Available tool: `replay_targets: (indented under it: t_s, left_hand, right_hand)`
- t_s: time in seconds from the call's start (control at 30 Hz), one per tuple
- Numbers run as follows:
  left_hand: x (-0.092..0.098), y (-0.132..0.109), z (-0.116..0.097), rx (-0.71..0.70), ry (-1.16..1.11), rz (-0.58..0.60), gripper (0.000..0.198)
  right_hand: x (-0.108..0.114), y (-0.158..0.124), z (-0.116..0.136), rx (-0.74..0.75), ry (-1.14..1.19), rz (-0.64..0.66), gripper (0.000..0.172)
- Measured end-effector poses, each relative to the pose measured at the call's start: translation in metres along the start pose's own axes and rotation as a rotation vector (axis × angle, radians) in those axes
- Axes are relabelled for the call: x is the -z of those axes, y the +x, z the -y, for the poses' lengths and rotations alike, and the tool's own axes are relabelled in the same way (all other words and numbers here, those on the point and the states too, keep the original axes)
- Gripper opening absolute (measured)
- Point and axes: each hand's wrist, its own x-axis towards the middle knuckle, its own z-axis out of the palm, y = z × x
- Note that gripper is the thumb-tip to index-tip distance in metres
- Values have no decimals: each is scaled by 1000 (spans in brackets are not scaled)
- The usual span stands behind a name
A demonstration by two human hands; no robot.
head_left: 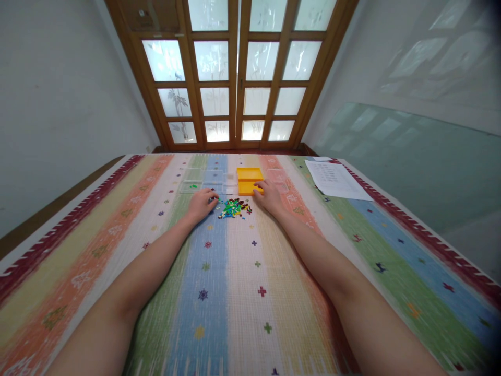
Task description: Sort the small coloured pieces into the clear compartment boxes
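Note:
My left hand rests on the striped cloth just left of a pile of small coloured pieces. Its fingers are curled together at the tips, and whatever they may hold is too small to make out. The pile is mostly green, with blue, yellow, white and dark brown bits. Over the right edge of an opened yellow plastic box reaches my right hand, its thumb and fingers apart. No piece can be made out in it.
Clear plastic boxes stand left and right of the yellow one; green pieces lie in the left one. A printed paper sheet lies at the far right of the table. Wood-framed glass doors rise behind.

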Motion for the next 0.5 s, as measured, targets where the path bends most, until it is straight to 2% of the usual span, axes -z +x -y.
replay_targets:
  t_s: [0.23,0.37,0.5]
  left_hand:
    - [12,4,32,170,47,-125,23]
    - [24,6,55,333,35,-246,27]
    - [33,4,73,478,75,-299,29]
  right_hand:
    - [-5,0,-8,28,31,16,19]
    - [-6,0,-9,53,41,26,19]
    - [-5,0,-6,62,37,48,19]
